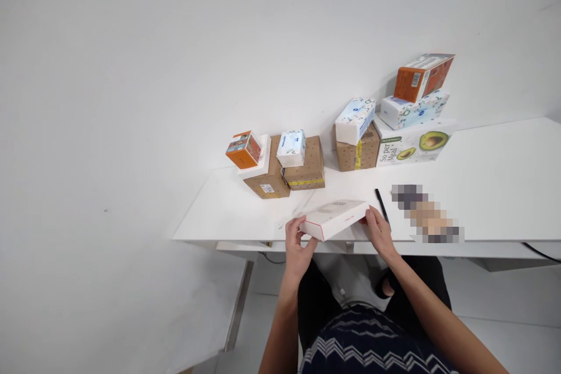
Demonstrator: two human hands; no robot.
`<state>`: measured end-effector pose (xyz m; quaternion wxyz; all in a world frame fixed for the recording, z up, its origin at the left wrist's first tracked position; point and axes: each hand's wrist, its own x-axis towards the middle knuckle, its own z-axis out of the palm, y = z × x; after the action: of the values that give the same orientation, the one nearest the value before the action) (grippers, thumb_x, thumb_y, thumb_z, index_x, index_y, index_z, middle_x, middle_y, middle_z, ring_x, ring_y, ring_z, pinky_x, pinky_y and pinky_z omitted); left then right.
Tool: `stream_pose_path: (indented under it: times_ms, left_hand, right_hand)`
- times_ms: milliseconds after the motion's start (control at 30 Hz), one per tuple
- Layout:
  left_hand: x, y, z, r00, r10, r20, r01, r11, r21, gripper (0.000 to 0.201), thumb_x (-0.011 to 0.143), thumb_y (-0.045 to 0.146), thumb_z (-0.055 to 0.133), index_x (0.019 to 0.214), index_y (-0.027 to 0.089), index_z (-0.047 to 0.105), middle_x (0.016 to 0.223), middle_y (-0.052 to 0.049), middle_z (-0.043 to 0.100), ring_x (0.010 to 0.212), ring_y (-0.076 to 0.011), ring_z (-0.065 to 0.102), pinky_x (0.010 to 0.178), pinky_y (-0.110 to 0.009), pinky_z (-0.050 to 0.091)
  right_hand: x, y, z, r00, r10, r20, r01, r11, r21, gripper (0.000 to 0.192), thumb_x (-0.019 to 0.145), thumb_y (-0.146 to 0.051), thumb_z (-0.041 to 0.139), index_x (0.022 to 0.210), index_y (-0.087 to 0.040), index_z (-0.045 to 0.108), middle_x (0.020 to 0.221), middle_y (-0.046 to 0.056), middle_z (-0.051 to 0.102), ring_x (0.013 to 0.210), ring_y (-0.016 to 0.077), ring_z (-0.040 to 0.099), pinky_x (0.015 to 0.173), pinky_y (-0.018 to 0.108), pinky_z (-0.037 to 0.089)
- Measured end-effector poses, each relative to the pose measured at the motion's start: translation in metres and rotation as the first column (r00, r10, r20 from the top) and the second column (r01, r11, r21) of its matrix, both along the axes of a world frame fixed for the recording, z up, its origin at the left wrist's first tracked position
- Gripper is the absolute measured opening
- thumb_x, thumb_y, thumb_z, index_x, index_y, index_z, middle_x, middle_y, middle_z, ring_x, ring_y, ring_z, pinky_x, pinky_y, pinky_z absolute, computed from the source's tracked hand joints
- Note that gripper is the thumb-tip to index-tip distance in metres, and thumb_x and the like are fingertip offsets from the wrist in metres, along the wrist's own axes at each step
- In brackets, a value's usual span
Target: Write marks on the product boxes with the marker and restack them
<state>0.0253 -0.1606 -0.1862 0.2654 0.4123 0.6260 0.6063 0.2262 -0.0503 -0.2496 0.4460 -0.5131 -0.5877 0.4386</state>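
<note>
A flat white box point(336, 217) with faint grey print and a red edge line is held tilted over the table's front edge. My left hand point(298, 245) grips its left end, thumb below and fingers over the side. Around the right end, my right hand point(377, 230) is closed, with some fingertips hidden behind the box. Just beyond the right hand, a black pen point(382, 204) lies on the white table point(495, 187).
Cardboard boxes point(305, 170) at the back left carry a tissue pack point(291, 148) and an orange box point(243, 150). Farther right, another cardboard box point(366, 155) and an avocado-printed box point(414, 145) bear tissue packs and an orange box point(423, 77). A pixelated patch covers something right of the pen.
</note>
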Motion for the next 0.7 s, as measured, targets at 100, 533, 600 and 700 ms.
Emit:
stream_pose_path:
  times_ms: [100,533,600,700]
  left_hand:
    - [0.004,-0.008,0.021,0.968,-0.016,-0.251,0.005,0.999,-0.044,0.045,0.068,0.011,0.069,0.108,0.029,0.065,0.109,-0.006,0.048,0.104,-0.0208,0.053,0.086,-0.030,0.045]
    - [0.012,0.016,0.034,0.909,-0.042,-0.414,0.027,0.999,-0.042,0.045,0.079,0.025,0.067,0.122,0.023,0.053,0.115,-0.008,0.061,0.093,-0.0169,0.060,0.077,-0.029,0.049]
    - [0.012,0.019,0.030,0.930,-0.029,-0.366,0.018,0.999,-0.032,0.044,0.080,0.026,0.067,0.121,0.022,0.053,0.116,-0.008,0.061,0.091,-0.0163,0.061,0.079,-0.029,0.050]
    - [0.012,0.019,0.030,0.928,-0.013,-0.372,0.010,1.000,-0.011,0.039,0.080,0.027,0.067,0.117,0.022,0.055,0.111,-0.007,0.062,0.087,-0.0153,0.060,0.079,-0.029,0.050]
  right_hand:
    - [-0.002,0.001,-0.005,1.000,0.002,0.016,-0.002,1.000,0.002,0.050,0.092,-0.053,0.040,0.116,-0.015,0.061,0.075,0.006,0.067,0.065,0.0206,0.062,0.066,0.034,0.053]
    - [-0.007,-0.002,-0.008,0.986,0.099,0.135,-0.121,0.978,0.171,0.033,0.092,-0.041,0.043,0.098,-0.018,0.067,0.096,0.011,0.066,0.077,0.0209,0.063,0.071,0.035,0.050]
    - [-0.007,-0.002,-0.008,0.982,0.111,0.154,-0.140,0.972,0.191,0.032,0.092,-0.039,0.043,0.096,-0.019,0.067,0.096,0.011,0.066,0.081,0.0217,0.063,0.073,0.035,0.049]
    - [-0.008,-0.003,-0.009,0.976,0.121,0.180,-0.158,0.965,0.208,0.031,0.093,-0.038,0.042,0.096,-0.018,0.066,0.097,0.011,0.066,0.085,0.0222,0.063,0.077,0.035,0.049]
